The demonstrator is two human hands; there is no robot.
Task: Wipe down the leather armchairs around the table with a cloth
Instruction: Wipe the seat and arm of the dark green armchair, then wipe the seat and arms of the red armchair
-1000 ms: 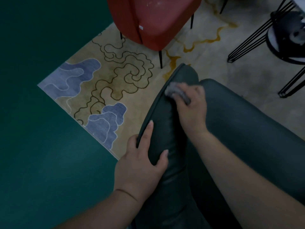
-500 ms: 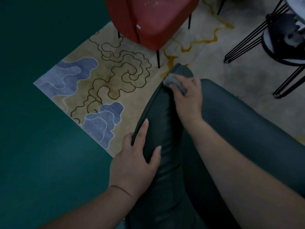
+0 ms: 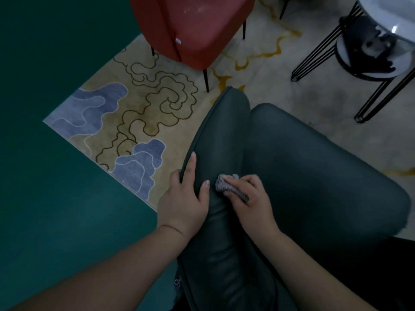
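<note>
Cloth drawn back down the armrest — one pass done

The left hand (image 3: pixel 184 198) braces the dark armchair (image 3: pixel 314 167) at its armrest edge, fingers spread flat; just beside it the right hand (image 3: pixel 249 198) has its grip closed on the grey cloth (image 3: pixel 224 185), pulled back from the armrest's far tip. Beyond: the red chair (image 3: pixel 193 25), likely still to wipe — then the bench (image 3: pixel 386 10).

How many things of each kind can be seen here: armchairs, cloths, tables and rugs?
Armchairs: 2, the dark green armchair and the red armchair
Cloths: 1, the grey cloth in the right hand
Tables: 1, the round table
Rugs: 1, the patterned rug
Total: 5
</note>
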